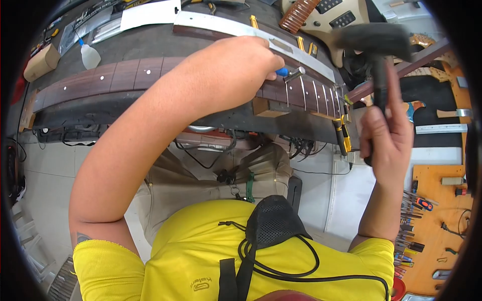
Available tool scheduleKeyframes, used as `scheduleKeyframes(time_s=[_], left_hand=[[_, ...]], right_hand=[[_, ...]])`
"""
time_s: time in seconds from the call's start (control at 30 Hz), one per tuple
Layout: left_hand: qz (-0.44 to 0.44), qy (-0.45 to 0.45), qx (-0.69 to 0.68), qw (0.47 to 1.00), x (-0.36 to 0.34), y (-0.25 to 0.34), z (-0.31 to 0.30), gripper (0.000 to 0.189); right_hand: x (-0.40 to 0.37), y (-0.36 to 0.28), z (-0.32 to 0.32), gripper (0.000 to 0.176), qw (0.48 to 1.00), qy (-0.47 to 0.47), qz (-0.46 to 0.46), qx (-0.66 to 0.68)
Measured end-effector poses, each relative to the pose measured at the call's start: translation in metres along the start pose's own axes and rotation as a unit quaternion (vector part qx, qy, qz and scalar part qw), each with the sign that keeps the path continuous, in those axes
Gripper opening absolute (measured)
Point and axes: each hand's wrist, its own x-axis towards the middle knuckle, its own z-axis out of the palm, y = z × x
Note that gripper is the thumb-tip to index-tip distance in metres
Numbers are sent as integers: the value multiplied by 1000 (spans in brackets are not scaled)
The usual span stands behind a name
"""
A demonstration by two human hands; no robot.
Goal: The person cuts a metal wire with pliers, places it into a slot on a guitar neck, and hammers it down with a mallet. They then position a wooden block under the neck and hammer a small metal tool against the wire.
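"Where's the neck on your feed?"

"Lying lengthwise along the bench (165,42) in front of me, the long fingerboard (120,75) facing up. A wooden block (271,107) sits under it near my left hand (246,62), I'd say to prop it and back it up against blows. Thin metal strips (306,95) cross it towards the right end."

"And that left hand?"

"Curled nearly shut, pinching a blue-handled tool (282,71) whose metal end is over the board, beside the strips. I judge the grip is meant to keep it steady. Whether the metal touches the wood, I can't tell, and some of my fingertips are hidden."

"The right?"

"My right hand (394,133) is wrapped round a hammer (374,42), index finger stretched up along the handle, likely for aim. The head is raised off to the right of the blue handle, and blurred, so I can't read its faces."

"What's around it?"

"Yellow-handled pliers (345,138) at the bench's near edge, by the neck's right end, probably parked within reach. Behind the neck, a long pale metal-faced bar (216,22); beyond that, a cream guitar body (326,22). A small white bottle (90,56) stands apart to the left."
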Motion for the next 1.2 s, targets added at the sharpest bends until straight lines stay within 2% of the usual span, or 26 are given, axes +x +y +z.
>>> scheduleKeyframes(time_s=[0.03,0.13,0.2,0.37,0.5,0.57,0.67,0.7,0.73,0.8,0.83,0.9,0.93,1.0,1.07,1.2], left_hand=[[3,-2,0,1000,-1,1,1,26],[-3,-3,2,1000,-1,2,0,27],[1,-5,-1,1000,-1,3,-2,27],[9,-1,10,1000,-2,2,-3,27],[27,-50,8,998,-5,2,-9,28],[32,-66,6,997,-6,3,-9,28],[29,-83,7,996,-5,4,-8,28],[38,-77,4,996,-5,3,-7,29],[47,-72,2,996,-5,3,-7,29],[50,-74,-5,996,-4,3,-9,29],[48,-74,-12,996,-5,3,-10,30],[28,-92,-16,995,-3,3,-14,30],[17,-112,-19,993,-2,4,-15,29],[27,-103,-18,994,-2,3,-13,29],[36,-90,-15,995,-2,4,-11,29],[48,-75,-27,996,-1,1,-11,29]], right_hand=[[0,4,3,65,998,52,-41,24],[-5,12,9,66,1000,28,5,7],[-5,18,5,62,994,-87,28,-54],[-10,6,4,67,1000,-7,14,4],[-18,6,3,67,1000,10,12,-18],[-24,5,4,67,998,56,-5,-32],[-40,25,7,67,998,54,-13,-19],[-39,23,4,67,998,-22,5,-67],[-37,27,1,67,998,-20,5,-66],[-30,38,-2,66,961,-153,-106,-202],[-33,35,1,66,961,-156,-108,-201],[-45,24,8,67,998,-22,38,-50],[-48,19,13,67,998,44,39,-16],[-54,17,4,68,998,52,31,30],[-57,37,-1,69,990,-22,-68,-119],[-54,29,-14,68,970,-70,-103,-211]])
